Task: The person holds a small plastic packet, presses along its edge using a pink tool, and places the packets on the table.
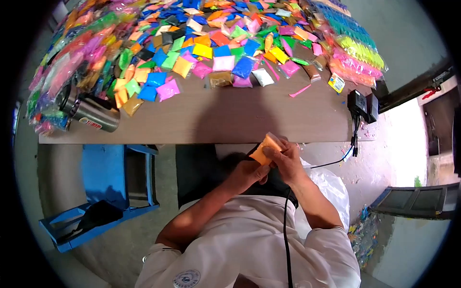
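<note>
Cable (286, 235) hangs by right hand (288, 162) pinching packet (260, 154) near table edge (168, 140).

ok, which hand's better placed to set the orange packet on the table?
Probably the right hand: it grips the orange packet under its thumb and sits nearer the table. The left hand sits farther back.

The lettering on the mug sticker (90, 123) and shirt emblem (187, 278) is unreadable.

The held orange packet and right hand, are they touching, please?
Touching: the head view shows the right hand with its thumb on the orange packet.
</note>
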Tool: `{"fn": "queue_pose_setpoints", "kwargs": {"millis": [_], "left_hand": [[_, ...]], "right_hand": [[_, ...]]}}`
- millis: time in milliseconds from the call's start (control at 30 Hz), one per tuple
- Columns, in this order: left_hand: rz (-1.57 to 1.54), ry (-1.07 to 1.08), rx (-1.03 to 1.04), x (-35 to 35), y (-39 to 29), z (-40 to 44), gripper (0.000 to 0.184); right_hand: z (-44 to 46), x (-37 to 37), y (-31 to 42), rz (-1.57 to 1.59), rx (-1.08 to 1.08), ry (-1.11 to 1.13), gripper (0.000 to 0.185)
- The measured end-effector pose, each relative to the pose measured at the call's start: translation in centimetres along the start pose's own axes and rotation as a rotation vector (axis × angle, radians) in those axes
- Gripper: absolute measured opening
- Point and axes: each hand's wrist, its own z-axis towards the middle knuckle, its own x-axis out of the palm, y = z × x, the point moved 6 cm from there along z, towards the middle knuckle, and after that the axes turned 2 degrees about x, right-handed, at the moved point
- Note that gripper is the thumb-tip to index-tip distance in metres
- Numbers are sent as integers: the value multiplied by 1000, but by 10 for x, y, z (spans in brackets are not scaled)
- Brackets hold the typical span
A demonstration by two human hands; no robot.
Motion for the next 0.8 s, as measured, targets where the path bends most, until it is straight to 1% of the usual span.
{"fn": "queue_pose_setpoints", "kwargs": {"millis": [67,100,133,167,200,267,333,367,400,467,500,533,600,633,700,733,800], "left_hand": [[-69,-63,59,-7,-6,-10,47],[-53,-88,77,-11,-7,-15,47],[-71,-133,48,-13,-2,-20,46],[-90,-180,21,-15,2,-26,45],[-74,-209,39,-16,-2,-32,45],[-80,-244,11,-13,-5,-42,45],[-50,-311,38,-16,-5,-50,45],[-72,-328,59,-21,2,-51,44],[-100,-343,76,-26,6,-54,44],[-79,-375,81,-32,6,-62,42],[-58,-399,77,-36,7,-67,40],[-64,-405,82,-39,11,-71,40],[-52,-473,37,-53,26,-73,46],[-52,-474,43,-59,32,-73,46],[-201,-586,-81,-74,55,-75,44],[-205,-579,-82,-81,61,-75,44],[-154,-682,-87,-99,73,-82,41]], "right_hand": [[-6,12,5,17,3,220,24],[-1,12,-2,-126,-53,305,24],[-3,18,0,-123,-62,339,24],[-5,26,-2,-116,19,369,24],[-8,33,-4,-111,100,398,24],[-13,44,-6,-65,122,435,25],[-12,49,-15,6,109,413,27],[-7,48,-20,-75,61,375,27],[1,51,-27,-79,58,389,27],[18,54,-28,-277,-80,339,33],[26,60,-25,-234,10,313,34],[35,70,-19,-239,13,320,34],[61,85,3,-626,-137,127,29],[75,93,5,-629,-142,130,29],[106,107,-1,-595,-228,178,27],[117,113,-3,-600,-226,172,27],[135,129,-7,-379,-257,322,21]]}}
